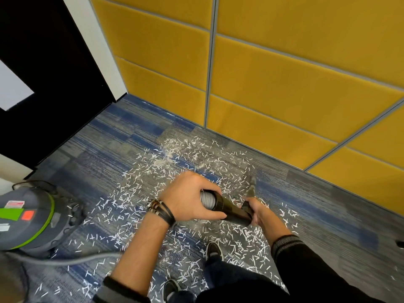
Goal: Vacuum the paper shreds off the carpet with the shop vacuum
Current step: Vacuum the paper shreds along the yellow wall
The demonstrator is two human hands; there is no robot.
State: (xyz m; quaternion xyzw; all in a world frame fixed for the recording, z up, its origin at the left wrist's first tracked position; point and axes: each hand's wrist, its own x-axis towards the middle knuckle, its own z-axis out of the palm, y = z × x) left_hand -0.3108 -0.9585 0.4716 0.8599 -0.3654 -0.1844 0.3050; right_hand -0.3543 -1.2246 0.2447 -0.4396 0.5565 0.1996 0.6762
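The left hand (190,200) wraps its grip round the hose (206,199) end and the right hand (256,212) clasps the black tube (230,208) lower down, probably to steer the nozzle (251,186) along the carpet (105,136). Paper shreds (192,147) lie scattered all around it, with the shop vacuum (32,217) near on the left

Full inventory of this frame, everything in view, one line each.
paper shreds: many, white, scattered over the carpet
carpet: one, blue-grey striped, the floor
shop vacuum: one, grey with green band, lower left
hose: one, grey, ribbed end at the wand's top
wand: one, black, centre, tip down toward the carpet
wall panels: several, yellow, behind
door: one, dark, upper left
shoes: two, dark, bottom centre
bracelets: several, dark, left wrist
left hand: grips wand's upper end
right hand: grips wand's lower end
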